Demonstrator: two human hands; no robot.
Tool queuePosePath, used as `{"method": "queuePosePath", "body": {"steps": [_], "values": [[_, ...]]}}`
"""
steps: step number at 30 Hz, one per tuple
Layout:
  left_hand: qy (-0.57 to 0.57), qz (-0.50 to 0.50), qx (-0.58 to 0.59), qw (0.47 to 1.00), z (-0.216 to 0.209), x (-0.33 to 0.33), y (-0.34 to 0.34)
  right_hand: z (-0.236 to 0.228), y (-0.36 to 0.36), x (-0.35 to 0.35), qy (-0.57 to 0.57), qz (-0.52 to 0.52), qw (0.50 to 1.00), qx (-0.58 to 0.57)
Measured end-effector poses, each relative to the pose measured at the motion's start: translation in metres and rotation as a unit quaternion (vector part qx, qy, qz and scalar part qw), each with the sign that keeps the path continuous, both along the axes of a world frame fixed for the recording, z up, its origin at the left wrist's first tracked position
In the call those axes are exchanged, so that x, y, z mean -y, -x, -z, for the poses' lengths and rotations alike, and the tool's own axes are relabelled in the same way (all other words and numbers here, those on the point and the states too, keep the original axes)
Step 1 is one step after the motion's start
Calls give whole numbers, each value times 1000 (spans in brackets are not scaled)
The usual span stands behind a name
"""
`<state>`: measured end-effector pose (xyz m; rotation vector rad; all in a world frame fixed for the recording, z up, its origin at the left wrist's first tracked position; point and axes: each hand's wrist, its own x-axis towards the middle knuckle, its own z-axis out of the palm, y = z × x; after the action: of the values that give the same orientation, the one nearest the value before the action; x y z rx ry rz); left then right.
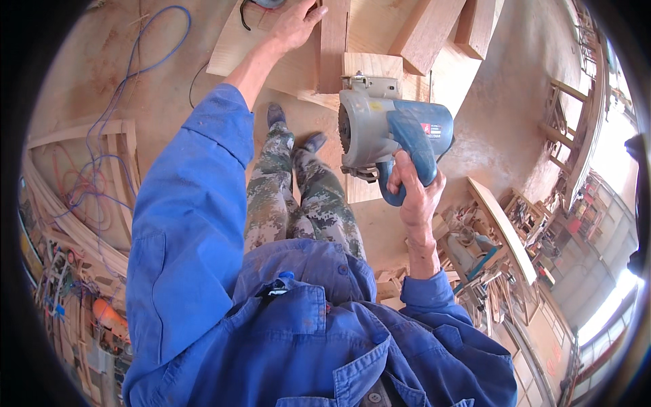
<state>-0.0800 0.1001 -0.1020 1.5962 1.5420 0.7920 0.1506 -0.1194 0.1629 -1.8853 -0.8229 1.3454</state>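
Note:
My right hand (415,193) is wrapped round the rear handle of a blue and grey circular saw (426,125). Its toothed blade (344,129) shows on the left side, partly covered by the grey guard. A pale board (371,64) lies just beyond the saw's front; whether the saw touches it I cannot tell. At the top edge, my left hand (295,26) has its fingers stretched out beside a narrow brown wooden piece (333,47). Part of that hand is cut off by the picture's edge.
Thick wooden blocks (426,37) lie on pale boards ahead. Blue hose (122,88) loops over the dusty floor on the left, near a wooden frame (125,163). Stacked timber and a leaning board (502,227) stand at right. My feet (276,115) are below the boards.

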Motion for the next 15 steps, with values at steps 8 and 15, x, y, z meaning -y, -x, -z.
{"method": "queuePosePath", "body": {"steps": [8, 15], "values": [[-49, -17, -24, 998, 17, -2, -6, 7, -1, 9, -12, 15, 1000, -16], [-58, -31, -38, 997, 2, -2, -7, 22, -9, 17, -66, 10, 997, -38]]}}
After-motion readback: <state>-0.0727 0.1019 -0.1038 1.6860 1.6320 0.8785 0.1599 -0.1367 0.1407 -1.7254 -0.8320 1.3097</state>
